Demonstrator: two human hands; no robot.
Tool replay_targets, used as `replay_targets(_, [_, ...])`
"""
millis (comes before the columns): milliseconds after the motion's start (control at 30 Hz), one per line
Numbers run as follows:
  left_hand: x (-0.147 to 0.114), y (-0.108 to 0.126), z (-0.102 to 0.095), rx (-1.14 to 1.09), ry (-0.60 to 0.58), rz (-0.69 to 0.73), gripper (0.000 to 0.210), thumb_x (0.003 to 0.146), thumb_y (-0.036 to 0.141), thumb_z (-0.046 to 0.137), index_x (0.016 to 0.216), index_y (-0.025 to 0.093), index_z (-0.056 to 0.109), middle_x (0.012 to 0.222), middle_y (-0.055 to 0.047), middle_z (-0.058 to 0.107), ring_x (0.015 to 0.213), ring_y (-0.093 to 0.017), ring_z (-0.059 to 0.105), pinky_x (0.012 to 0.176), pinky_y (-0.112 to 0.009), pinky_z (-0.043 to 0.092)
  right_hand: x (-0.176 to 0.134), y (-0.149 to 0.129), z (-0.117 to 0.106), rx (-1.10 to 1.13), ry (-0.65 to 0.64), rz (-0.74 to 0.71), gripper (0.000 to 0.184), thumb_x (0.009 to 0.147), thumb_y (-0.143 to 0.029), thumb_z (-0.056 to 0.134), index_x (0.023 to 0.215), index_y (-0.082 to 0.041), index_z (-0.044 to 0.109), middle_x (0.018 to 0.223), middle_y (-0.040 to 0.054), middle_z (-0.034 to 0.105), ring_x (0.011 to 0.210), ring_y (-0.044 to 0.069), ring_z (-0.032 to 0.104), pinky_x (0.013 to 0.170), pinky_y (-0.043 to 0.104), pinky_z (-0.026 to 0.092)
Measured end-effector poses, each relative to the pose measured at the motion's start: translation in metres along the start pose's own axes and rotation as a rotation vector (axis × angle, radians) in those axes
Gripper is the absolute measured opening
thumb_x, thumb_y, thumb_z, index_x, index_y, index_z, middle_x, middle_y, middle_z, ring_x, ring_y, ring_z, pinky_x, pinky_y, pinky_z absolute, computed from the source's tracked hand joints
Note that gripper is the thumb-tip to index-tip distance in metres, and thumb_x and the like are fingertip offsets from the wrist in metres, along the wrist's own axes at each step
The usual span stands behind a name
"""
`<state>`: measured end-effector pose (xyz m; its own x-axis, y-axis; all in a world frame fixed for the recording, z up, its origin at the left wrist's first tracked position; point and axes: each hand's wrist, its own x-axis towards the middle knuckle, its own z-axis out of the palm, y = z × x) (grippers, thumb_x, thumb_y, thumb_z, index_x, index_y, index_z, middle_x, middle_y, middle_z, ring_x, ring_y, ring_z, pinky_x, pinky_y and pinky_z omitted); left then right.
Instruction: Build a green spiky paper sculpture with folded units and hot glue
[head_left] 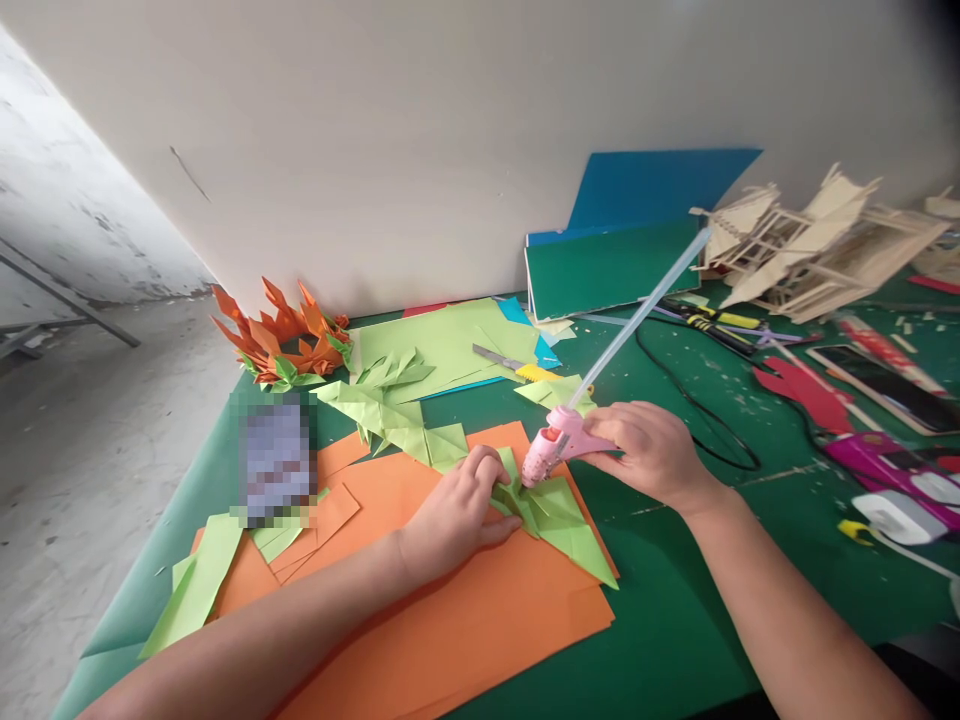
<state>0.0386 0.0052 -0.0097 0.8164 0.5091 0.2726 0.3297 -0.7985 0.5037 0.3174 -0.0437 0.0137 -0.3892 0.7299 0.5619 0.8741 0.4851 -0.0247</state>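
My right hand (649, 450) is closed around the handle of a pink hot glue gun (555, 440). A long translucent glue stick (641, 315) juts up from the gun's back, and its nozzle points down at a folded light green paper piece (566, 525). With fingers bent, my left hand (461, 510) grips that piece near the nozzle. Whether the nozzle touches the paper I cannot tell. Under both lie orange paper sheets (420, 620). A chain of folded green paper (397, 420) lies just beyond my left hand.
An orange and green paper ring (289, 345) stands at the far left. Behind are green sheets (442, 335) with a yellow utility knife (525, 368) on them. Rightward lie a black cable (682, 400), a phone (885, 385), a purple power strip (892, 470) and a wooden stick model (817, 250).
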Motion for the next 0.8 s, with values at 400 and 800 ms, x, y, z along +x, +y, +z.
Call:
replay_targets(400, [0.001,0.001,-0.001,0.01,-0.032,-0.016,0.033,0.083,0.026,0.063,0.105,0.021,0.039,0.107,-0.008,0.049,0.077,-0.016,0.055,0.067,-0.031,0.051,0.007,-0.011,-0.002,0.053,0.184,-0.071,0.041,0.079,-0.061,0.065,0.086,-0.021,0.058,0.073,0.0024,0.069,0.066,0.017,0.064,0.062,0.028,0.044])
replay_targets(800, [0.003,0.008,-0.006,0.095,-0.122,-0.037,0.015,0.086,0.023,0.058,0.101,0.02,0.054,0.105,-0.007,0.048,0.085,-0.018,0.056,0.078,-0.034,0.053,-0.007,0.027,0.011,0.025,0.474,0.633,0.031,0.087,-0.043,0.054,0.106,-0.02,0.045,0.088,0.0083,0.06,0.068,0.021,0.059,0.057,0.033,0.044])
